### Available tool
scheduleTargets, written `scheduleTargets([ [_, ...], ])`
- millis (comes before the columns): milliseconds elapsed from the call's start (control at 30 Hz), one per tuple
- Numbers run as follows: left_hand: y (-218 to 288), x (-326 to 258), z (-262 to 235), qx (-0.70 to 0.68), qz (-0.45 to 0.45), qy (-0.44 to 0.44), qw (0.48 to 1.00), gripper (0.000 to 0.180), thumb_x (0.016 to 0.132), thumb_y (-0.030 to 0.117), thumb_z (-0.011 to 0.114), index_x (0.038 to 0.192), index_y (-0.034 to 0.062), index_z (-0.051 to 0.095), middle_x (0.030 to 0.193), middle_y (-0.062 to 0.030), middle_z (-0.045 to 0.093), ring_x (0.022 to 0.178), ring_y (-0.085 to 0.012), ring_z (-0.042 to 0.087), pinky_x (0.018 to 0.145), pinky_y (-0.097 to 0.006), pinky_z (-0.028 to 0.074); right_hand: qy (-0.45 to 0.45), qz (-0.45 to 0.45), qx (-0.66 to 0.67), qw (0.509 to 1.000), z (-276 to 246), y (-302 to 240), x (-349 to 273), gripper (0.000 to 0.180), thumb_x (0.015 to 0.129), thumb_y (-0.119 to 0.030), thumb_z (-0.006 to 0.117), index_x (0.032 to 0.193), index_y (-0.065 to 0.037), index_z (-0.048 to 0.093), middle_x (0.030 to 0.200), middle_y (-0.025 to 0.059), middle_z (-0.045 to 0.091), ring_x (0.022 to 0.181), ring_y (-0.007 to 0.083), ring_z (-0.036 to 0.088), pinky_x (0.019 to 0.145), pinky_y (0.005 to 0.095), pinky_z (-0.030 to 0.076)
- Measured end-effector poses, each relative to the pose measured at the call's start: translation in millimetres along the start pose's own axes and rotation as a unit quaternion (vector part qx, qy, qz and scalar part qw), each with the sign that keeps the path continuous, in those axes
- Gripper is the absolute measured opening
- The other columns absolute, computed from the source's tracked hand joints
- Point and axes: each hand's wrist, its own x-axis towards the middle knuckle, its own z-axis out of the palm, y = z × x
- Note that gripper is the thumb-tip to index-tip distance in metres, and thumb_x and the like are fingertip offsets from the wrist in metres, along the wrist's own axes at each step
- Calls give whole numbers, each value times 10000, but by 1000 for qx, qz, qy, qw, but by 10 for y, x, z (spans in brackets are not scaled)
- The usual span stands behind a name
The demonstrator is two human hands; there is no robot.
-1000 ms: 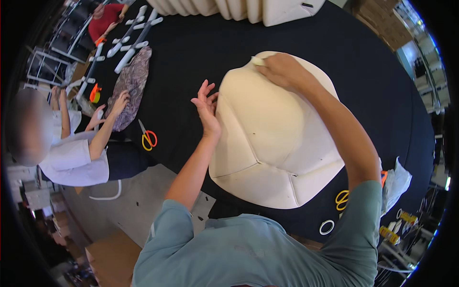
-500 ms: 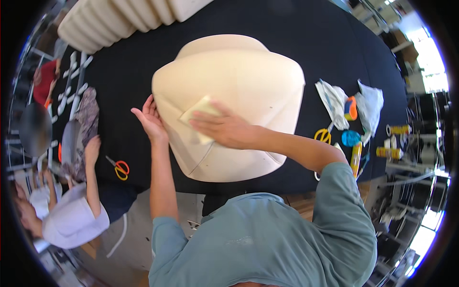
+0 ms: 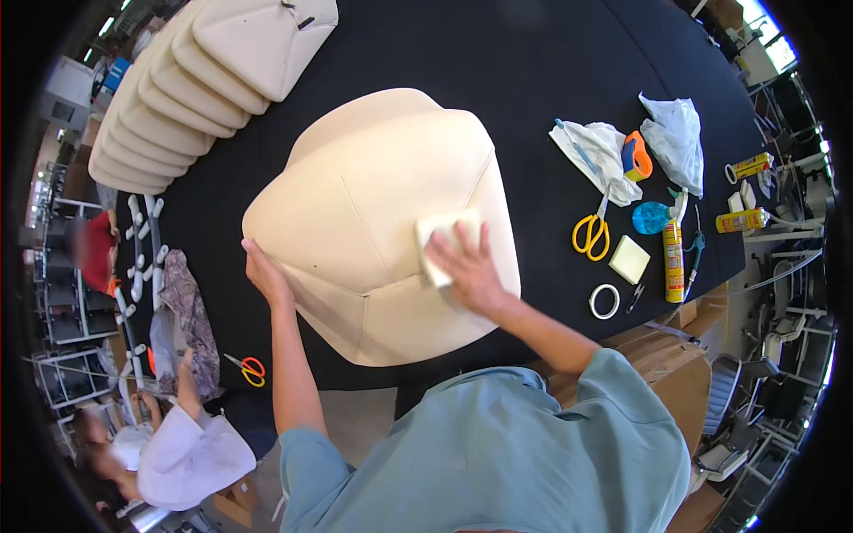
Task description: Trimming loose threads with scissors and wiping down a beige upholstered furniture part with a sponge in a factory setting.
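A cream upholstered chair shell (image 3: 355,178) lies on the black-covered table in front of me, turned at an angle, with seams across its surface. My left hand (image 3: 268,275) grips its left edge; some of the fingers are hidden against the rim. With fingers spread over it, my right hand (image 3: 471,271) presses a pale yellow sponge (image 3: 431,233) flat against the shell's right part. The sponge is partly covered by the palm and fingers.
Several matching shells (image 3: 191,98) are stacked at the far left. Orange-handled scissors (image 3: 252,370) lie left. On the right are yellow-handled scissors (image 3: 591,237), a second sponge (image 3: 629,259), a tape roll (image 3: 604,302), a spray can (image 3: 673,262) and cloths (image 3: 595,151). A co-worker (image 3: 191,453) works at left.
The shell has turned and shifted left. My right hand has moved the sponge to its right part. My left hand, spread beside the shell before, now grips its edge.
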Motion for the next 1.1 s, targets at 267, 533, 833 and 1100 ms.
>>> scheduleTargets([
  [267,11,26,24,22,-9,-20,1000,780,1052,634,367,1307,-59,620,1250,-146,673,1119,-232,638,961,-355,482,-33,352,325,877,-677,1509,1806,435,1024,-389,546,1214,-19,675,915,98,712,897,216,672,825,339,489],
  [533,-47,52,-84,21,-35,5,999,753,1070,599,354,1267,-69,640,1213,-153,691,1084,-234,655,948,-355,487,6,379,308,873,-516,1478,667,324,1032,-221,564,1286,-44,661,1101,148,729,1059,247,692,930,327,488],
  [833,-81,145,-162,-54,-85,-51,994,725,1060,614,366,1336,-22,580,1249,-117,662,1136,-212,629,958,-346,498,-130,355,-157,912,-369,1876,-159,881,857,-252,771,1595,-152,300,1658,185,227,1520,487,158,1180,682,193],
  [1100,233,391,-149,-131,-207,-136,960,660,1036,577,488,1353,5,577,1296,-131,652,1164,-227,640,996,-365,510,140,385,408,816,-636,806,1042,533,1121,-425,352,1162,14,653,1024,38,667,990,122,584,945,300,451],
])
